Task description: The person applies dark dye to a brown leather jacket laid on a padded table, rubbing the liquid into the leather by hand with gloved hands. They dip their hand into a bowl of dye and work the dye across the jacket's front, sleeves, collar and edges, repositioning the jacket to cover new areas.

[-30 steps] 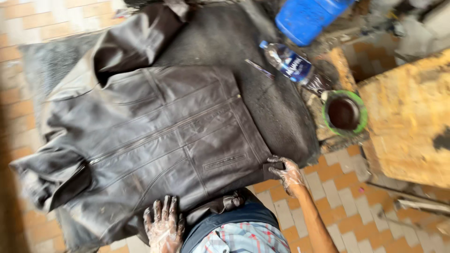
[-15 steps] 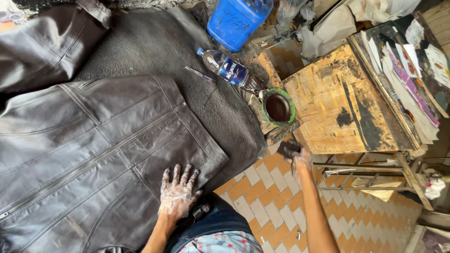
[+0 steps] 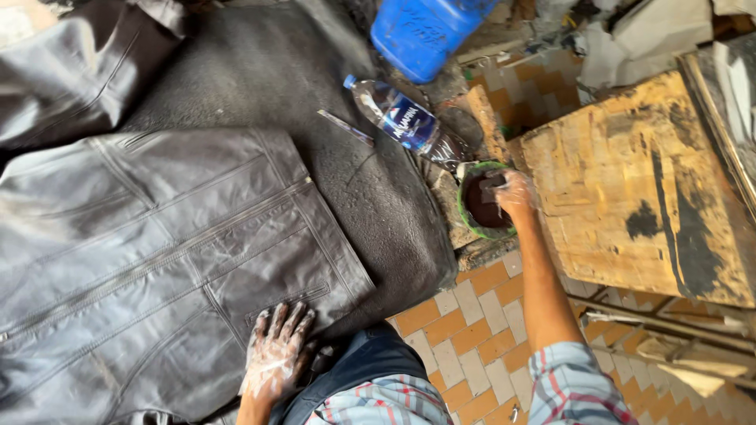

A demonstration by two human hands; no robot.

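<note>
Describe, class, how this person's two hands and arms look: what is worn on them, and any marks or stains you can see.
Both hands are bare, without gloves. The left hand is smeared with whitish, pasty residue across its back and fingers. The right hand carries dark, grimy stains. The right forearm is uncovered, and a plaid sleeve in grey-blue, red and white ends near the elbow. No rings, watch or bracelets are visible.

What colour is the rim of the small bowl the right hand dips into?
Green rim around dark brown liquid, clearest in the head view.
</note>
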